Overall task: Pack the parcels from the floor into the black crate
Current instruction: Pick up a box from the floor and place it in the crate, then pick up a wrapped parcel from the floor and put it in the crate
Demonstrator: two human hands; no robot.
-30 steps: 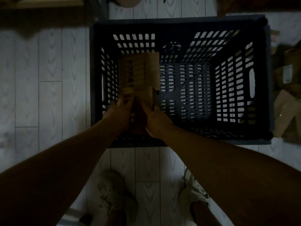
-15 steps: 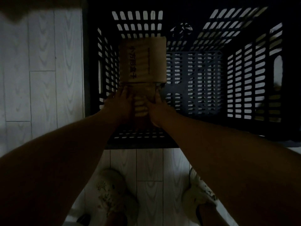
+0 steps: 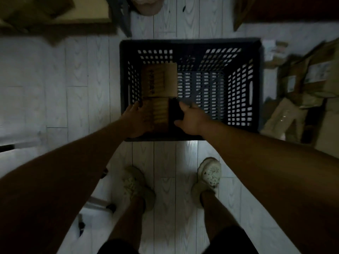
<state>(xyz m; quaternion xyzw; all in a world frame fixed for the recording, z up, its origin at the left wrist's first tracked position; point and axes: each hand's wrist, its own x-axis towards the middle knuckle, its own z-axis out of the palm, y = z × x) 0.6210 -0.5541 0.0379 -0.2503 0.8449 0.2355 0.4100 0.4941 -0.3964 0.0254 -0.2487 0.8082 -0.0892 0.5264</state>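
Dim storeroom: floor parcels (image 3: 302, 85) beside crate (image 3: 190, 45).

Pale wood-grain plank floor (image 3: 77, 99), bearing a black slatted crate (image 3: 190, 45) at centre, a heap of brown cardboard parcels (image 3: 300, 92) just right of it, more cardboard (image 3: 55, 13) at the top left, and two light shoes (image 3: 210, 174) near the bottom.

I see pale wood-grain floor (image 3: 77, 85) planks running away from me. Two light, worn shoes (image 3: 210, 176) stand on them near the bottom of view, toes pointing up the frame. A flat board (image 3: 55, 13) lies dim at top left, beside a dark leg (image 3: 123, 19). A rounded tan object (image 3: 146, 5) sits at the top edge, too dark to identify.
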